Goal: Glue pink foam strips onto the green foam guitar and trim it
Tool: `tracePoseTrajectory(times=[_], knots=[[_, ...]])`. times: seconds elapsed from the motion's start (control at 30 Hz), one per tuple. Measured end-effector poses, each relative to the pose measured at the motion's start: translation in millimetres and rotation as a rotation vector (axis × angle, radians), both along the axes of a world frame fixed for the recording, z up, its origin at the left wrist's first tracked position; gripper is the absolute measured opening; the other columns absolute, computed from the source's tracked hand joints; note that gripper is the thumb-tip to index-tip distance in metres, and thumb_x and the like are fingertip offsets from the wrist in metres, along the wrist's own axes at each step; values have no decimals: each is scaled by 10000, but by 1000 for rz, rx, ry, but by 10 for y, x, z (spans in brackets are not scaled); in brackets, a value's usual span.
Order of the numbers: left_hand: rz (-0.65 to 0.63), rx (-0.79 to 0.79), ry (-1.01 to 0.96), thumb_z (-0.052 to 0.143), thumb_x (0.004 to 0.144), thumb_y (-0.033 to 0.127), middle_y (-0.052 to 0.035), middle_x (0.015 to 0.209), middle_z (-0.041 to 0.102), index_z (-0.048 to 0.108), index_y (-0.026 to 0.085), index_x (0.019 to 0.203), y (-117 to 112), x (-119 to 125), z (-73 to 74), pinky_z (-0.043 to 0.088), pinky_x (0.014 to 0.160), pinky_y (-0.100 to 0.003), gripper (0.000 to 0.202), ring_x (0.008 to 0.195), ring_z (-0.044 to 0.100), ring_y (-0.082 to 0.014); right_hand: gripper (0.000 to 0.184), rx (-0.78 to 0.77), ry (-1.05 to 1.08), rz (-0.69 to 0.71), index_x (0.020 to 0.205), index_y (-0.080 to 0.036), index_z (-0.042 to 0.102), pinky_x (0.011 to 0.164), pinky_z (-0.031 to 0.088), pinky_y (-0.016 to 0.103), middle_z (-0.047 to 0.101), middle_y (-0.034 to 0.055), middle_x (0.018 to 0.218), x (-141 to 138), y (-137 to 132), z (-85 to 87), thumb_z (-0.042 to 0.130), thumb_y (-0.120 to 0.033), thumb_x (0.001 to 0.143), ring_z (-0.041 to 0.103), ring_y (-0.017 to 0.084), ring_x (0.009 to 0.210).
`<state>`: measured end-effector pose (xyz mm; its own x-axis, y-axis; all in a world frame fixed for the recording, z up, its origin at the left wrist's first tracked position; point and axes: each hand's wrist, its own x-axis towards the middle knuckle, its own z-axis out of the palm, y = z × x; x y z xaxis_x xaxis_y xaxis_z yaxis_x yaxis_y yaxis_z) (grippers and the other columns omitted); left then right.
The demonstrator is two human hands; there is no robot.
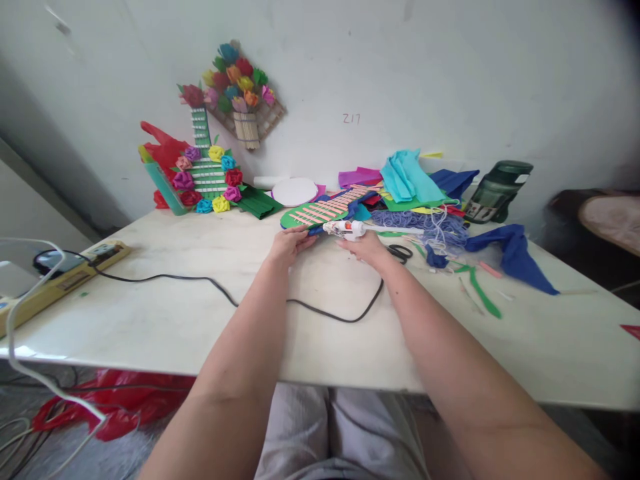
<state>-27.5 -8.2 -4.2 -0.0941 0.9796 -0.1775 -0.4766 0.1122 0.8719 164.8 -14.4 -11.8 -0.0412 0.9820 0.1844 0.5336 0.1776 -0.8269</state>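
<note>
A guitar-shaped craft piece (pixel 320 211), green with rows of pink strips and a blue edge, lies at the middle of the table. My left hand (pixel 293 245) is closed on its near rounded edge, with some fingers hidden beneath it. In my right hand (pixel 367 247) is a white hot glue gun (pixel 353 230); its nozzle points left at the blue edge, and a glue stick juts out behind to the right. From the glue gun's side a black cord (pixel 330 315) runs left across the table. Black-handled scissors (pixel 400 253) lie just right of my right hand.
Crepe paper (pixel 407 177), purple yarn (pixel 425 223) and paper scraps lie at the right, beside a dark green bottle (pixel 500 191). A flower-trimmed guitar craft (pixel 209 175) leans on the wall at the left. A yellow power strip (pixel 65 280) rests on the left edge.
</note>
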Motion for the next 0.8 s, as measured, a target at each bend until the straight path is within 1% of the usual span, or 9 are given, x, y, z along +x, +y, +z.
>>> tracePoseTrajectory(times=[0.07, 0.13, 0.27, 0.37, 0.53, 0.67, 0.8], knots=[[-1, -2, 9, 566, 774, -38, -174, 864, 708, 598, 8, 1125, -2, -8, 4, 584, 760, -290, 356, 771, 713, -221, 287, -35, 84, 28, 897, -128, 667, 498, 475, 218, 635, 23, 676, 25, -24, 31, 683, -313, 677, 547, 110, 537], [-3, -4, 18, 578, 767, -31, -170, 868, 710, 607, 18, 1115, 1, -14, 5, 583, 764, -296, 353, 774, 713, -219, 278, -29, 111, 53, 895, -126, 657, 470, 458, 203, 604, 8, 630, 43, -53, 65, 679, -293, 674, 519, 100, 514], [-10, 6, 46, 574, 762, -32, -163, 845, 709, 625, 9, 1068, 8, -14, 4, 578, 779, -304, 313, 766, 712, -218, 259, -9, 100, 103, 886, -133, 650, 454, 447, 191, 585, -1, 613, 44, -92, 109, 675, -272, 669, 512, 101, 517], [-2, 3, 66, 575, 758, -30, -153, 830, 706, 630, 6, 1053, 0, -6, 12, 577, 776, -307, 302, 747, 711, -214, 260, -13, 66, 92, 873, -140, 657, 457, 451, 193, 599, 1, 642, 32, -96, 118, 686, -281, 657, 525, 106, 537], [2, 4, 83, 576, 758, -27, -125, 777, 701, 634, 12, 1033, -13, -1, 17, 577, 760, -298, 284, 685, 704, -191, 269, -5, -1, 84, 891, -145, 671, 503, 478, 207, 633, 9, 696, 39, -56, 93, 679, -294, 667, 563, 120, 577], [11, 9, 86, 578, 754, -28, -121, 759, 698, 644, 11, 997, 4, 3, 2, 575, 765, -294, 255, 680, 703, -188, 304, 26, -54, 95, 920, -151, 676, 566, 502, 237, 657, 17, 746, 50, 0, 43, 686, -317, 666, 596, 137, 616], [30, 2, 83, 582, 747, -29, -117, 755, 698, 651, 16, 970, 11, 15, -1, 577, 728, -270, 238, 660, 697, -175, 316, 64, -153, 54, 943, -179, 684, 639, 522, 283, 687, 30, 800, 18, 31, 5, 695, -344, 674, 637, 178, 693]])
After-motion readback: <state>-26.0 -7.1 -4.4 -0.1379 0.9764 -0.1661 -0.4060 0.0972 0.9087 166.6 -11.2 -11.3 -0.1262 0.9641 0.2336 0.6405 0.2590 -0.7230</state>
